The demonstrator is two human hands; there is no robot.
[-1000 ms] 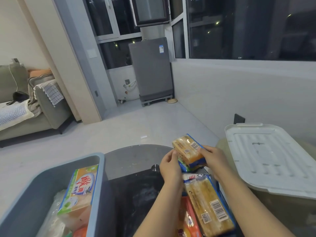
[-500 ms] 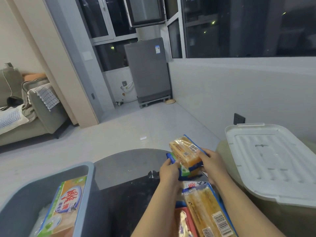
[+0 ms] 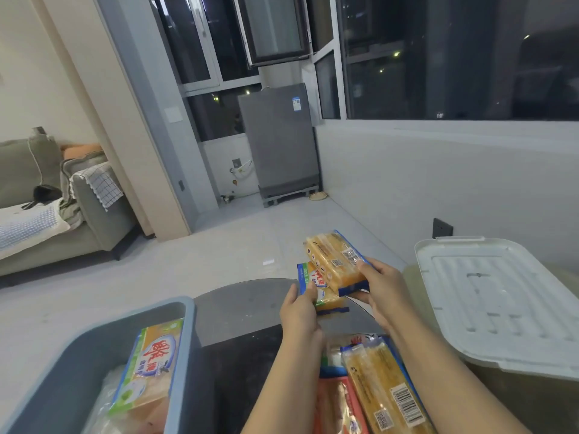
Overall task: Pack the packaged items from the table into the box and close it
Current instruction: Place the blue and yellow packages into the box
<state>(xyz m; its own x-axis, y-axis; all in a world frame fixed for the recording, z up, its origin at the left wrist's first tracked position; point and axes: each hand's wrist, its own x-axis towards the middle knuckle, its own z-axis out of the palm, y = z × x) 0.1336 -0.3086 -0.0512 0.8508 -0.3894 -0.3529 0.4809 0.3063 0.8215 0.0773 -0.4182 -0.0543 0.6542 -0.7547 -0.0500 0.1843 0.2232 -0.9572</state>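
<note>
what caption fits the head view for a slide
Both hands lift two soap packs above the table, grey box at left.

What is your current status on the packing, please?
Right hand holds orange pack; left hand holds second pack. Box open, lid off. Nothing in the way.

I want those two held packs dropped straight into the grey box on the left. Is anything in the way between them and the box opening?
Nothing visible blocks the way. The two packs, held by the left hand and right hand, sit above bare table. The grey box is open; its lid lies off to the right.
</note>
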